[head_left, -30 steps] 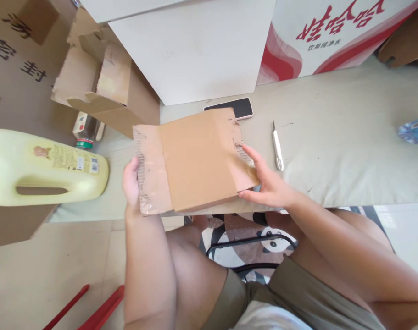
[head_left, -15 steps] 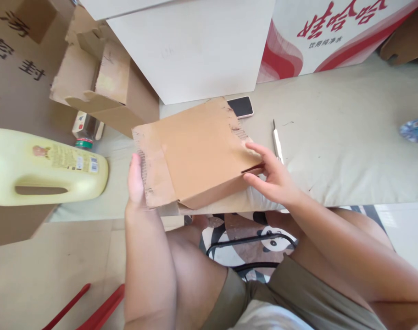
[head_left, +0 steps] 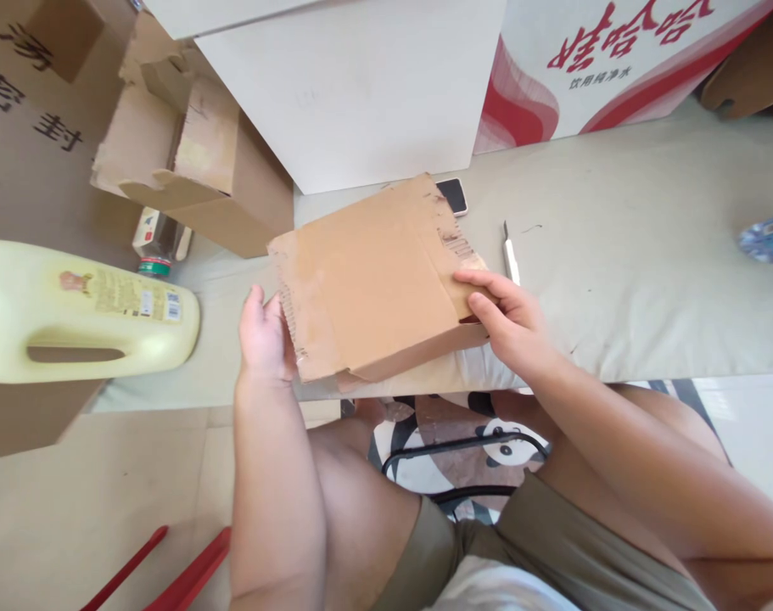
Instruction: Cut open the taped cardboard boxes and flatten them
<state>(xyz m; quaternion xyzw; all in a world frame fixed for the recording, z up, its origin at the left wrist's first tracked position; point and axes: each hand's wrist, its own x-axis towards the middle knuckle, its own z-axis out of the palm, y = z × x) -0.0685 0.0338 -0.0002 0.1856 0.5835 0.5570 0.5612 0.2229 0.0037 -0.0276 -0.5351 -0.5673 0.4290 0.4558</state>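
A flattened brown cardboard box (head_left: 373, 276) with torn tape edges lies tilted over the near edge of a low table covered in grey-green cloth (head_left: 646, 280). My left hand (head_left: 263, 335) grips its left corrugated edge, fingers under the board. My right hand (head_left: 510, 318) holds the right side, thumb on top and fingers wrapped round the edge. A utility knife (head_left: 511, 259) lies on the cloth just beyond my right hand. A phone (head_left: 455, 195) peeks out from behind the cardboard's far corner.
A large yellow jug (head_left: 74, 310) lies on its side at left, a small bottle (head_left: 157, 246) behind it. Open brown cartons (head_left: 188, 161) stand at back left, a white box (head_left: 361, 93) and a red-and-white carton (head_left: 615, 59) behind. A plastic bottle (head_left: 768, 238) shows at the right edge.
The cardboard has been folded flatter and turned clockwise, shifting right and covering more of the phone. My left hand slid in toward the board's left edge; my right hand closed over the right side.
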